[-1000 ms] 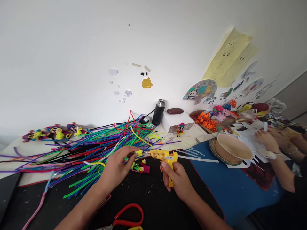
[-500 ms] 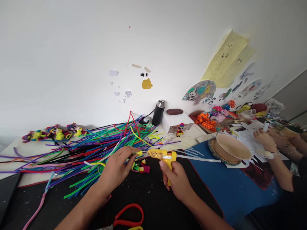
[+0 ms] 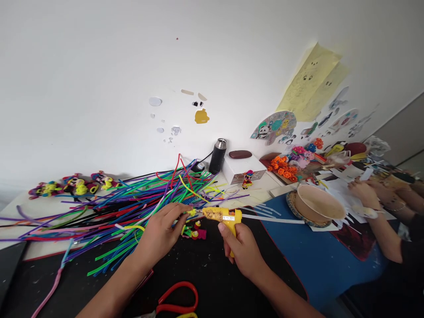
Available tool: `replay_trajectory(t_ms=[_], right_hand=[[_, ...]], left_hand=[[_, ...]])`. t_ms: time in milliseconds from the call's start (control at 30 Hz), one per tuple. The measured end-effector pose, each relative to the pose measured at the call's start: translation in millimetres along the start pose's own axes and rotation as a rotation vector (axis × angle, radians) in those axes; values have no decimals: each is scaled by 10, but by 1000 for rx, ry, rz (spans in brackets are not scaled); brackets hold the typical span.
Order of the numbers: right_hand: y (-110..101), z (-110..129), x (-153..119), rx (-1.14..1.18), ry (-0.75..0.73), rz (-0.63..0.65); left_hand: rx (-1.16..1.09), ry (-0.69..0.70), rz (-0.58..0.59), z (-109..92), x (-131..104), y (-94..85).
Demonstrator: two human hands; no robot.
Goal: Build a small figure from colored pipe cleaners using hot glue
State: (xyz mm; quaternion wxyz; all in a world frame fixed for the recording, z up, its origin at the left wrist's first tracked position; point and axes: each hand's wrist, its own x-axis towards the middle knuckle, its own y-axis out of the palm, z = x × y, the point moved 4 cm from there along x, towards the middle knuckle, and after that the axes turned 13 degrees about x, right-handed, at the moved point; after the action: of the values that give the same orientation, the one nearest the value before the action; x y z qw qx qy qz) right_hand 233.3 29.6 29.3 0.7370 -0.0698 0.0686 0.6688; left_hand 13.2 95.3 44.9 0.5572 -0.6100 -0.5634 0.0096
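My right hand [image 3: 241, 248] is wrapped round the handle of a yellow glue gun [image 3: 222, 215], a white glue stick trailing from its back. Between the fingertips of my left hand [image 3: 165, 227] is a small yellow fuzzy piece [image 3: 191, 213], with the gun's nozzle at or very near it; exact contact cannot be made out. A small green, yellow and magenta figure [image 3: 194, 231] lies on the black mat [image 3: 205, 282] just beyond my hands. Colourful pipe cleaners [image 3: 132, 198] are heaped to the left.
Red-handled scissors [image 3: 179, 304] lie at the near edge. Fuzzy figures [image 3: 77, 184] sit far left. A black flask [image 3: 217, 157] and white box [image 3: 243, 168] stand by the wall. At right are a bowl [image 3: 318, 205] and another person's hand [image 3: 364, 194].
The view has shifted very slightly. The glue gun has edged a little to the left, nearer the yellow piece; my left hand stays almost still.
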Motion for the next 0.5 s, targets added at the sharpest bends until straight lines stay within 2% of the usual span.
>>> replay_trajectory(t_ms=[167,500], right_hand=[[-3,-4,7,-19,8,-23],[-11,-46,-1,-64,-53,-4]], left_hand=[[4,39,-28,-31,13,-28],[-17,-25,6,19,-4,4]])
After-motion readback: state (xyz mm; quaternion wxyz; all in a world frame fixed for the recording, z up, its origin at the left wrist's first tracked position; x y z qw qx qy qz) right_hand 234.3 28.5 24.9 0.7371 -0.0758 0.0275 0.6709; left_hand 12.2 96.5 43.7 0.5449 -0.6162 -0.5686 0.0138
